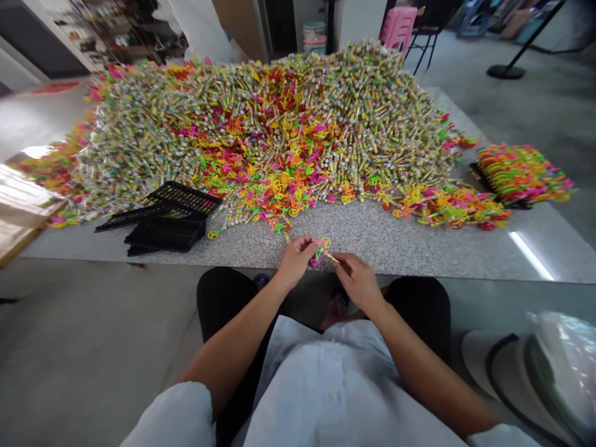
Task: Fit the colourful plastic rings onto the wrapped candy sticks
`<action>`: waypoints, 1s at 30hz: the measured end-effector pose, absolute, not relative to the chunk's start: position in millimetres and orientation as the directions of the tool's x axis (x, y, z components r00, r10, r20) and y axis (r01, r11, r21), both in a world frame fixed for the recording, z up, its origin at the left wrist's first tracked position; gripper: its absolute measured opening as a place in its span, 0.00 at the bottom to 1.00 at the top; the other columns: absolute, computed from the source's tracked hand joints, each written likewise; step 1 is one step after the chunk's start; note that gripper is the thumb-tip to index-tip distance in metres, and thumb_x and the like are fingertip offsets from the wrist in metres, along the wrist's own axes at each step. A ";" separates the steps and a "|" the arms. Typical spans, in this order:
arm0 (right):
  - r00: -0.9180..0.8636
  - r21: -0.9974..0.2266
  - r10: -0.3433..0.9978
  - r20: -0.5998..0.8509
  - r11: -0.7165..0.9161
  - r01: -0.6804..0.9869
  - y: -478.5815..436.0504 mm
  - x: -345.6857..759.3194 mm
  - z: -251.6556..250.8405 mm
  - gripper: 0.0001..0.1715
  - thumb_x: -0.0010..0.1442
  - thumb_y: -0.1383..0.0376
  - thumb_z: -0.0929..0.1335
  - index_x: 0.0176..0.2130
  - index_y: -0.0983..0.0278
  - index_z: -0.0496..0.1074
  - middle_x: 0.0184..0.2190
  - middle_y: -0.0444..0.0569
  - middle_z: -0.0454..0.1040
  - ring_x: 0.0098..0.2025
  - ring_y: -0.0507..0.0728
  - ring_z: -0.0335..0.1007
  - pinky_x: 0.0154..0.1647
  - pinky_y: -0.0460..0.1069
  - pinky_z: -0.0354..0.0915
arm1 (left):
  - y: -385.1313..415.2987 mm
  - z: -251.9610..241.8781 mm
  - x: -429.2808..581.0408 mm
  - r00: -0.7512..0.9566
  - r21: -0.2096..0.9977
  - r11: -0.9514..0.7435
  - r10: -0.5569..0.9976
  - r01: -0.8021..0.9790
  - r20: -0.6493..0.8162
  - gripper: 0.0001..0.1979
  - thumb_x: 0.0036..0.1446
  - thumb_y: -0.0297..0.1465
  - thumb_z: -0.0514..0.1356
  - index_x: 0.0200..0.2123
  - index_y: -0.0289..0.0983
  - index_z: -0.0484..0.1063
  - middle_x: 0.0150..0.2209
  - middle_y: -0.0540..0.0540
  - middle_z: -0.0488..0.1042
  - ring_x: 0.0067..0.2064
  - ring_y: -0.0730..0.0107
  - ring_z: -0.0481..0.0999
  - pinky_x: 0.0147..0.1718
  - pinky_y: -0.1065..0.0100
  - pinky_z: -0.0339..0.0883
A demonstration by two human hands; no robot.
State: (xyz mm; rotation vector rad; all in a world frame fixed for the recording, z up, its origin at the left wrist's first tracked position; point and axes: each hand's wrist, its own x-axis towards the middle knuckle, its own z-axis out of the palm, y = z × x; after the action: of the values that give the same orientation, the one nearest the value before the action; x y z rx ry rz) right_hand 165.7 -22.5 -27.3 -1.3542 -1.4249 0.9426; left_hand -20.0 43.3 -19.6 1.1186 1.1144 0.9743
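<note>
My left hand is closed on several small plastic toy pieces in pink, green and yellow, over the front edge of the table. In my right hand, a pinch of thumb and fingers grips a slim patterned tube, whose far end touches the coloured pieces. Beyond both hands lies a large heap of similar slim tubes with bright loop-shaped plastic tops. Exactly how the pieces join between my fingers is too small to tell.
Black slotted trays are stacked loosely at the left on the speckled grey table. A filled tray of coloured tops stands at the right end. A pale bin with clear plastic is beside my right arm. Pink stools stand behind.
</note>
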 end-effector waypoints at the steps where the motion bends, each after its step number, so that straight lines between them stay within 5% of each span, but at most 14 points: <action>1: 0.027 -0.945 0.991 0.130 0.115 0.307 -22.6 168.1 -28.1 0.13 0.64 0.59 0.70 0.48 0.53 0.80 0.45 0.49 0.80 0.47 0.62 0.75 0.54 0.57 0.67 | 44.8 -18.7 -18.3 0.202 0.979 0.197 0.962 -0.053 -0.183 0.23 0.57 0.47 0.67 0.46 0.36 0.75 0.29 0.52 0.72 0.24 0.78 0.69 0.22 0.74 0.64; 7: 0.132 -0.915 0.981 0.145 0.082 0.394 -15.1 185.1 -31.2 0.14 0.66 0.57 0.68 0.47 0.58 0.80 0.42 0.50 0.80 0.43 0.61 0.75 0.48 0.55 0.69 | 46.6 -16.3 -10.5 0.323 0.910 0.332 0.914 -0.250 -0.244 0.28 0.61 0.49 0.63 0.59 0.41 0.71 0.41 0.45 0.76 0.37 0.67 0.78 0.30 0.68 0.74; 12: 0.102 -0.946 0.992 0.078 0.041 0.321 -15.8 194.0 -33.3 0.16 0.66 0.55 0.69 0.48 0.57 0.80 0.43 0.48 0.81 0.43 0.59 0.76 0.47 0.53 0.70 | 45.6 -21.3 -3.0 0.370 0.966 0.237 0.911 -0.107 -0.182 0.20 0.57 0.45 0.68 0.46 0.37 0.77 0.38 0.47 0.76 0.36 0.69 0.75 0.34 0.67 0.74; 16: 0.094 -0.966 0.996 0.004 -0.020 0.256 -17.1 200.8 -34.5 0.18 0.66 0.53 0.68 0.49 0.57 0.80 0.36 0.46 0.81 0.35 0.58 0.75 0.39 0.52 0.70 | 45.4 -21.9 2.6 0.364 0.973 0.215 0.915 -0.083 -0.172 0.25 0.58 0.44 0.67 0.55 0.40 0.74 0.42 0.46 0.78 0.36 0.69 0.75 0.35 0.67 0.73; 21: 0.138 -0.935 0.986 0.093 0.039 0.352 -14.7 216.4 -31.9 0.16 0.66 0.55 0.68 0.47 0.58 0.81 0.42 0.48 0.81 0.40 0.57 0.76 0.43 0.51 0.70 | 48.9 -19.0 7.6 0.365 0.983 0.176 0.920 -0.058 -0.143 0.28 0.60 0.44 0.65 0.61 0.40 0.70 0.51 0.41 0.78 0.45 0.62 0.79 0.42 0.62 0.76; 26: 0.473 -0.857 0.853 0.221 -0.061 0.511 -0.8 286.7 -40.6 0.20 0.63 0.52 0.68 0.43 0.62 0.82 0.40 0.52 0.82 0.43 0.60 0.77 0.48 0.54 0.69 | 60.0 -24.0 -15.0 0.331 0.983 0.004 0.941 0.181 -0.065 0.28 0.60 0.46 0.63 0.59 0.39 0.71 0.55 0.40 0.78 0.52 0.56 0.79 0.50 0.57 0.74; 30: 0.813 -0.737 0.535 0.231 -0.450 0.505 2.7 384.9 -43.8 0.27 0.63 0.51 0.64 0.45 0.67 0.82 0.39 0.57 0.83 0.41 0.62 0.79 0.44 0.52 0.70 | 74.1 -33.6 -64.4 0.259 0.906 -0.084 0.965 0.414 -0.028 0.25 0.59 0.49 0.62 0.54 0.42 0.75 0.52 0.44 0.80 0.50 0.56 0.80 0.52 0.56 0.74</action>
State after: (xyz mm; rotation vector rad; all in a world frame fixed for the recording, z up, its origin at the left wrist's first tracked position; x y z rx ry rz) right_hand 384.9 2.7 -43.8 -2.1272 -0.7634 0.0432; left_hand -64.4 74.1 -33.6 1.6543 1.2927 0.7914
